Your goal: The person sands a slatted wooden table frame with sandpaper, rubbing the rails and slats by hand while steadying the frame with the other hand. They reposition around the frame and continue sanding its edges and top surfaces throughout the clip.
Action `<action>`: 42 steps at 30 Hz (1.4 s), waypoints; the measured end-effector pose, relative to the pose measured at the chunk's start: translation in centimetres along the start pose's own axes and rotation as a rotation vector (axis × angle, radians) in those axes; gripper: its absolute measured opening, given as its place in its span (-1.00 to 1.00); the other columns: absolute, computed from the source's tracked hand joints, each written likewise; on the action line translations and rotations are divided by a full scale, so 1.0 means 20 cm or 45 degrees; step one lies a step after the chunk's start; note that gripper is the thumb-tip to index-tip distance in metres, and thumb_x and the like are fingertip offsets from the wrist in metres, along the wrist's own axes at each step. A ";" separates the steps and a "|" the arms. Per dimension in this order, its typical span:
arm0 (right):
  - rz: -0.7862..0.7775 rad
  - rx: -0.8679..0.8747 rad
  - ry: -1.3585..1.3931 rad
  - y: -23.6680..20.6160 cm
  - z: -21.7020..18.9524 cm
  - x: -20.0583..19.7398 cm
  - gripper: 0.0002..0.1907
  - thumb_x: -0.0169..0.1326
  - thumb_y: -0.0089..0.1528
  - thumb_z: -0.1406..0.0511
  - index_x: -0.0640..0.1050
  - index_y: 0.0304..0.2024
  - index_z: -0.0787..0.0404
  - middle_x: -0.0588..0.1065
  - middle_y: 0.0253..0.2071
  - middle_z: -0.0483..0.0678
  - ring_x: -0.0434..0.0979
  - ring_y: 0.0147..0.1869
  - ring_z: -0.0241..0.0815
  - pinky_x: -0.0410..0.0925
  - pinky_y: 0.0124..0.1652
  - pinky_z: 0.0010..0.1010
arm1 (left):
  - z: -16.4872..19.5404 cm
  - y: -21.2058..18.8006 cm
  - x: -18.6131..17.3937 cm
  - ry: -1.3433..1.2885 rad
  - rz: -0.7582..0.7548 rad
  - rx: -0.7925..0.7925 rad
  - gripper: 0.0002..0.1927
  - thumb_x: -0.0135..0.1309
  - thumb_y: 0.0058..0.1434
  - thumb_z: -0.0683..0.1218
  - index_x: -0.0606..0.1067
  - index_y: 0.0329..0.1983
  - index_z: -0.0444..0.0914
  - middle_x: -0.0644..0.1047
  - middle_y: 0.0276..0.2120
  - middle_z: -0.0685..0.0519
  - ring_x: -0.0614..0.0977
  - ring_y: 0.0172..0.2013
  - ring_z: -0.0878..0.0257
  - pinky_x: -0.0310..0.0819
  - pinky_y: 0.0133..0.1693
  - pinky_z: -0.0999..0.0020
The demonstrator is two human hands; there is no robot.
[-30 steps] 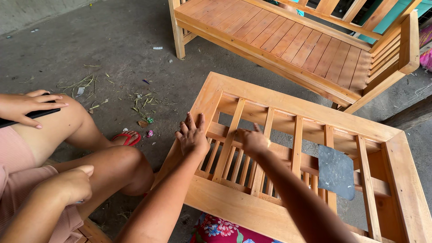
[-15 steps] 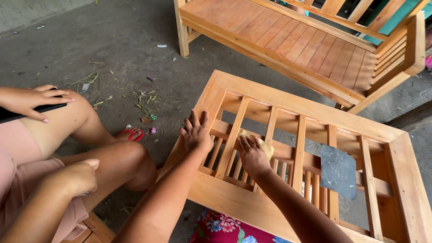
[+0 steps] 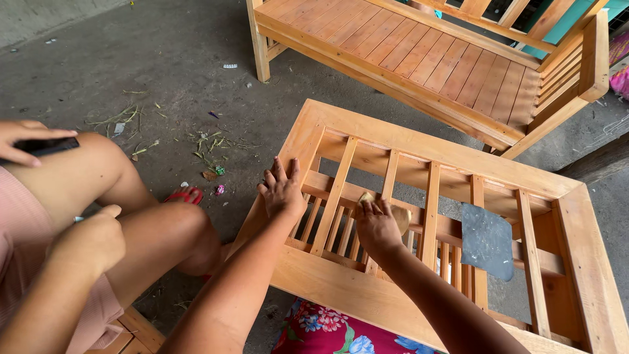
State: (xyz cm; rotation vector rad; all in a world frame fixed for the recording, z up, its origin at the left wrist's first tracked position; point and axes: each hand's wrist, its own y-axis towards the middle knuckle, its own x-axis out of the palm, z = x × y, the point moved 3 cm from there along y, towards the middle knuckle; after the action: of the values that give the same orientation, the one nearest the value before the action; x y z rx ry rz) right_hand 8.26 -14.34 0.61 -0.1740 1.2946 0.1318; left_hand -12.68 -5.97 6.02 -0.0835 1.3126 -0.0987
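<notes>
- Grey concrete floor [image 3: 164, 59] fills the upper left of the head view, littered with straw and scraps; a slatted wooden bench [image 3: 426, 59] stands at the upper right.
- Centre and right of the frame holds a pale wooden slatted frame [image 3: 419, 147], lying flat.
- Left hand [image 3: 283, 191] lies open, fingers spread, flat on the frame's left rail, bracing it.
- Right hand [image 3: 377, 226] is closed over a small tan piece, probably sandpaper [image 3: 400, 215], pressed on a slat at centre; the view is too poor to be sure.
- A grey sheet [image 3: 488, 239] lies on the slats to the right.
- Another person's knees [image 3: 164, 229] and hands fill the lower left.
- Judged: the frame is stiff, fairly heavy and not fragile; grip the thick outer rails, not the thin slats. The paper is light and limp, best pinched under flat fingers.
</notes>
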 end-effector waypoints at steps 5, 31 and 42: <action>-0.522 0.313 0.331 0.16 0.13 -0.27 -0.38 -0.02 0.32 0.15 0.27 0.46 -0.21 0.51 0.22 0.03 0.49 0.30 -0.03 0.21 0.32 -0.17 | 0.01 -0.01 -0.01 -0.002 0.022 -0.003 0.02 0.21 0.17 -0.13 -0.10 0.57 0.13 -0.22 0.57 -0.06 0.01 0.46 -0.14 0.00 0.34 -0.11; -0.257 -0.104 0.342 0.65 -0.08 -0.24 -0.55 -0.14 0.32 0.29 0.45 0.26 -0.07 0.61 -0.03 -0.02 0.58 0.14 -0.04 -0.29 0.52 0.04 | 0.03 -0.01 0.02 0.002 0.080 0.039 -0.01 0.23 0.13 -0.13 -0.01 0.55 0.08 -0.13 0.55 -0.12 0.09 0.43 -0.19 0.04 0.28 -0.20; -0.330 -0.204 0.215 0.65 -0.04 -0.31 -0.54 -0.05 0.27 0.32 0.44 0.24 -0.01 0.57 0.06 -0.02 0.54 0.20 -0.10 -0.20 0.50 -0.02 | 0.04 -0.02 0.03 -0.045 0.105 0.073 -0.04 0.23 0.14 -0.10 0.01 0.55 0.03 -0.12 0.55 -0.15 0.09 0.43 -0.20 0.06 0.25 -0.19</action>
State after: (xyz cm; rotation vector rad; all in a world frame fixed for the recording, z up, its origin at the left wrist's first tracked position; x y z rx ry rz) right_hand 3.29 -1.78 5.61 -0.4960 1.4172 -0.0014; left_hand -11.78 -6.42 5.74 0.0177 1.2757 -0.0644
